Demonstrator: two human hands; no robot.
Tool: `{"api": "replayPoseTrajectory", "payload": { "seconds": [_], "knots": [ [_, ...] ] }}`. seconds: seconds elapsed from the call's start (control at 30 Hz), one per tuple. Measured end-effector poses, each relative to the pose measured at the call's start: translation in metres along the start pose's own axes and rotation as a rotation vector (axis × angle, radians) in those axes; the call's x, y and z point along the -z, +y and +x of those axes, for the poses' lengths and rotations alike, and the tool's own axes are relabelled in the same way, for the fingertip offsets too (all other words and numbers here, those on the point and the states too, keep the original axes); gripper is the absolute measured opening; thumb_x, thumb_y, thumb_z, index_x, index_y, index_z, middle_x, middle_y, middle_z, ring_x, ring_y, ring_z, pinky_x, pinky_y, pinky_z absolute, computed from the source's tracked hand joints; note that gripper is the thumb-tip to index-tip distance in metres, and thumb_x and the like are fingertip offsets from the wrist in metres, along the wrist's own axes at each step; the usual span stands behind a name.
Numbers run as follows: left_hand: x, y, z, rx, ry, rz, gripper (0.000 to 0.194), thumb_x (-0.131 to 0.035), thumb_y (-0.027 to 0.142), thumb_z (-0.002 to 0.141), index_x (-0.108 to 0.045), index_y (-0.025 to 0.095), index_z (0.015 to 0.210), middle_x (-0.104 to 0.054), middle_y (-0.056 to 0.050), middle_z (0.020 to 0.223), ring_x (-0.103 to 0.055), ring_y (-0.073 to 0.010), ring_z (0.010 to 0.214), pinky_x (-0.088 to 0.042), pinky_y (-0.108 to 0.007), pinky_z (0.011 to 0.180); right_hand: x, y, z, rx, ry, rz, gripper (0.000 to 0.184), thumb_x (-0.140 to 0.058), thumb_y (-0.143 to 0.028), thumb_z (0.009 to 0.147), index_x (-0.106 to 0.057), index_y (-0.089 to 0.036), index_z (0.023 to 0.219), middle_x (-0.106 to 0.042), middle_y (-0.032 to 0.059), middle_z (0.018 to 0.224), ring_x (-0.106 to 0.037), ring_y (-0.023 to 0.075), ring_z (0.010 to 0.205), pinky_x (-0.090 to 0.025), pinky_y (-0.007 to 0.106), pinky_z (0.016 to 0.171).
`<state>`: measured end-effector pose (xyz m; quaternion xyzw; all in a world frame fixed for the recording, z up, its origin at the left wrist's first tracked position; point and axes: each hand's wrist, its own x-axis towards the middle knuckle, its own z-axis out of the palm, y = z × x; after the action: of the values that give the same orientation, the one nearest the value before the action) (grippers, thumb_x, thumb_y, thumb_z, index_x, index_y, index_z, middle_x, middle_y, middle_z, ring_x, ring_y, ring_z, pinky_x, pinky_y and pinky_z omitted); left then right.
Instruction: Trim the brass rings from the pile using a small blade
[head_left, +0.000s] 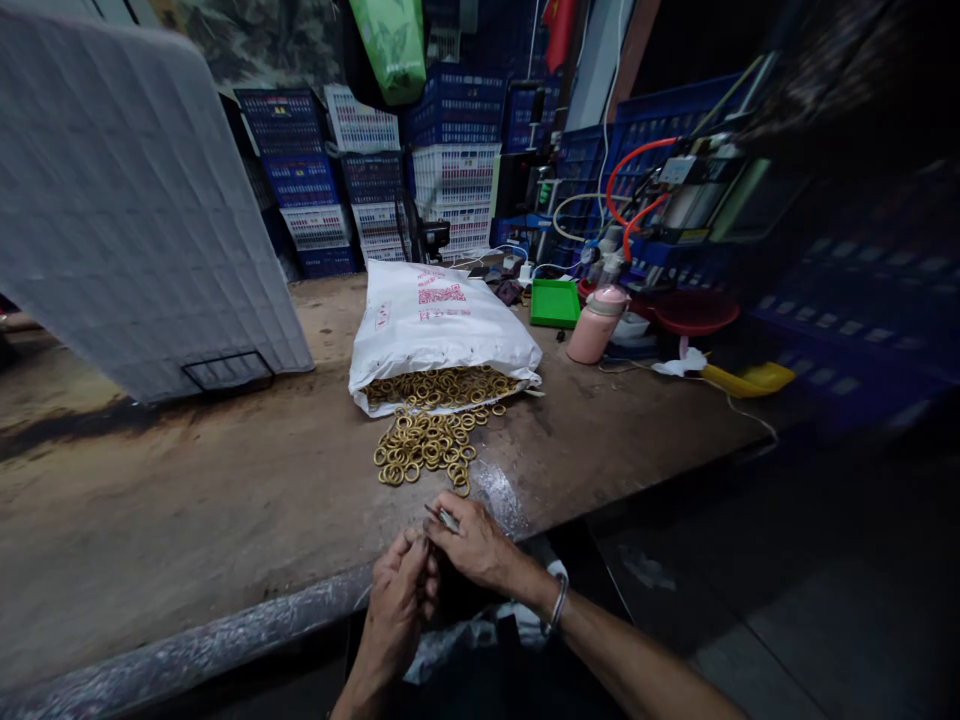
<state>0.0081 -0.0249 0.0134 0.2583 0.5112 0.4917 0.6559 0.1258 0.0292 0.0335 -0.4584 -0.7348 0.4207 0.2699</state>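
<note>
At the table's front edge, my right hand [475, 543] is closed around a slim metal tool [445, 518], whose grey end pokes out between the fingers. Its exact kind is too small to make out. My left hand [401, 590] meets it, thumb and fingers pinched together; whatever they hold is hidden. Just beyond both hands lies a loose pile of brass-coloured rings [424, 445]. The pile spills from the open mouth of a white woven sack [450, 325] with red print, lying on its side with more rings inside.
The brown tabletop [225, 520] has a plastic-wrapped front edge. A large white panel [142, 200] stands at left. Toward the right are a pink bottle [596, 328], a green tray [554, 304], a red dish [694, 313] and a machine with orange hoses [637, 155]. Stacked crates [457, 110] line the back.
</note>
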Motion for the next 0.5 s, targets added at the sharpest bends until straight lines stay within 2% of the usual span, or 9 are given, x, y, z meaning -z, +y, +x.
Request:
{"api": "replayPoseTrajectory", "payload": {
  "seconds": [0.2,0.33,0.5],
  "knots": [
    [-0.001,0.001,-0.002,0.006,-0.004,-0.044,0.028,-0.06,0.044,0.069,-0.046,0.019,0.071,-0.044,0.008,0.052,-0.035,-0.0029,0.037,-0.022,-0.013,0.034,-0.003,0.009,0.004,-0.028,0.007,0.025,0.021,-0.037,-0.027,0.083,-0.046,-0.018,0.067,-0.043,-0.0053,0.058,-0.041,0.0078,0.055,-0.028,0.019,0.052],
    [0.002,-0.001,0.003,-0.013,0.036,0.007,0.03,-0.06,0.046,0.068,-0.046,0.019,0.073,-0.045,0.008,0.051,-0.036,-0.0032,0.036,-0.023,-0.013,0.033,-0.002,0.017,0.003,-0.017,0.025,-0.087,0.012,-0.039,-0.019,0.08,-0.05,-0.018,0.076,-0.05,-0.0034,0.061,-0.046,0.0094,0.057,-0.03,0.02,0.055],
    [0.004,-0.004,0.009,-0.032,0.071,0.068,0.034,-0.059,0.05,0.066,-0.047,0.019,0.074,-0.046,0.008,0.049,-0.036,-0.0031,0.034,-0.025,-0.013,0.033,-0.002,0.02,-0.004,0.073,-0.107,-0.324,0.021,-0.042,-0.011,0.069,-0.052,-0.02,0.086,-0.057,0.0002,0.071,-0.051,0.013,0.066,-0.029,0.022,0.06]
  ]
}}
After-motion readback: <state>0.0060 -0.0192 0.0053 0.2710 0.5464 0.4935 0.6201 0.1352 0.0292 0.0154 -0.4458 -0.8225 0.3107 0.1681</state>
